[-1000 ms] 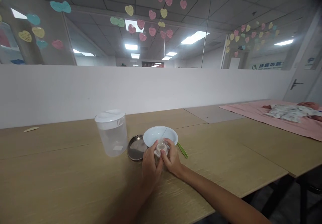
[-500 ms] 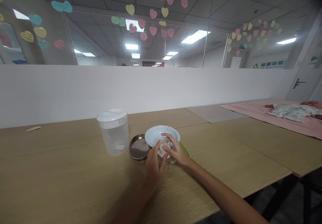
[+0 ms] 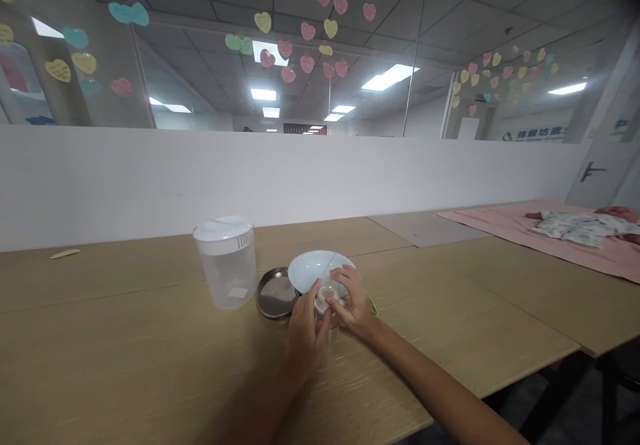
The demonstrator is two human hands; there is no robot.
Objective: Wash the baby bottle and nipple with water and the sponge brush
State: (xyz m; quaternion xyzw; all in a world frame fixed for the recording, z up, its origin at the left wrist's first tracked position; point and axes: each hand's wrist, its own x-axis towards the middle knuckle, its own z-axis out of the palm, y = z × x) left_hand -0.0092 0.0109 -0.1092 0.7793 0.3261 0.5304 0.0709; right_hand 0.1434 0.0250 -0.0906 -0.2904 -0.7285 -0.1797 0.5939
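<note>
A small clear bottle with a white collar and a see-through top [image 3: 327,293] stands near the middle of the view, between my hands. My left hand [image 3: 304,321] is wrapped round its left side, thumb towards me. From the right, my right hand [image 3: 354,301] grips the collar and top with bent fingers. Just behind it is a white bowl [image 3: 307,268], partly hidden by my hands. A round metal dish [image 3: 276,293] lies to the left of the bowl. Something green [image 3: 373,307] peeks out beside my right wrist.
A clear plastic bucket with a white lid [image 3: 227,265] stands left of the dish on the wooden table [image 3: 150,358]. On a pink cloth [image 3: 490,218] at the far right lies a baby-like figure in patterned clothes [image 3: 575,227]. A white wall [image 3: 310,178] runs behind.
My right hand has shifted slightly on the bottle's top, its fingers now more bent and further right. It covers more of the green thing. My left hand has stayed in place.
</note>
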